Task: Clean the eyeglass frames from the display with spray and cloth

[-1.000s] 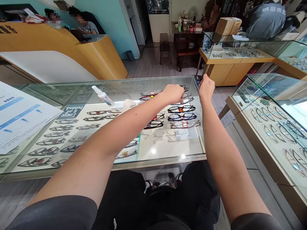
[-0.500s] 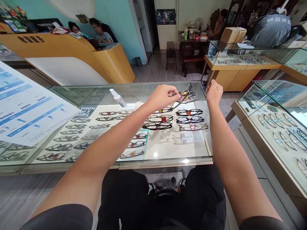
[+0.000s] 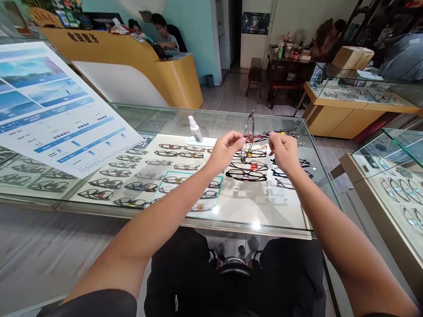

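A pair of eyeglasses (image 3: 248, 138) hangs upright on edge above the glass counter, pinched between the thumb and fingers of my left hand (image 3: 228, 147). Just to the right, apart from the glasses, is my right hand (image 3: 283, 149) with its fingers curled closed; what they hold, if anything, is hidden. Below both hands, several dark-framed glasses (image 3: 246, 175) lie in rows in the glass display case (image 3: 241, 207). My right hand partly covers another column of glasses (image 3: 287, 184).
A white spray bottle (image 3: 195, 130) stands on the counter left of my hands. A printed sheet (image 3: 66, 110) juts in at the left. Other display cases (image 3: 363, 103) stand to the right. People sit behind a yellow reception desk (image 3: 180, 79) and farther back.
My right hand has come down and left, close to the glasses. The glasses have turned more upright in my left hand. The view has swung left.
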A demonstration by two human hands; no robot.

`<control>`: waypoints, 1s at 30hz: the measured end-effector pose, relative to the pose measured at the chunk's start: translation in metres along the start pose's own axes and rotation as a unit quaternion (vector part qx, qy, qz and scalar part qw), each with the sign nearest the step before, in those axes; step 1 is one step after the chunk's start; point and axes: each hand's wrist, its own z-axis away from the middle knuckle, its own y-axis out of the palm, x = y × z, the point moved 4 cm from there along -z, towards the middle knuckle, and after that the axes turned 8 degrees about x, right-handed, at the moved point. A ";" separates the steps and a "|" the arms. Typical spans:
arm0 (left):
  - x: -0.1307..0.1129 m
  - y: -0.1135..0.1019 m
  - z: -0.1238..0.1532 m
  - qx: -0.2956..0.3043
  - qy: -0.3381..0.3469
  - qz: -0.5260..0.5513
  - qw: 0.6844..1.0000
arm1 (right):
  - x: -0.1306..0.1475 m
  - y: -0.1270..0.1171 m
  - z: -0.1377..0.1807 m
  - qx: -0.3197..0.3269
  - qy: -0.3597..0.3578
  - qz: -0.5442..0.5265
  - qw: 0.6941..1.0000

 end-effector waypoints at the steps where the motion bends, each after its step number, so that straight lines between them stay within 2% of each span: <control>1: -0.002 0.000 0.002 0.002 0.004 0.000 1.000 | 0.003 0.005 0.003 0.014 -0.001 -0.005 1.000; 6: -0.014 0.002 0.009 0.008 0.010 0.017 1.000 | 0.010 0.016 0.010 0.058 0.002 -0.071 0.996; 10: -0.017 0.006 0.013 0.017 0.004 0.037 0.999 | 0.006 0.020 0.011 0.082 0.053 -0.168 0.981; 17: -0.017 0.013 0.017 0.027 -0.012 0.051 0.998 | 0.003 0.024 0.010 0.097 0.139 -0.338 0.926; 23: -0.011 0.013 0.017 0.032 -0.055 0.088 0.994 | -0.001 0.026 0.009 0.125 0.191 -0.458 0.859; 30: -0.013 0.016 0.018 0.044 -0.034 0.066 0.996 | -0.008 0.024 0.008 0.128 0.197 -0.447 0.863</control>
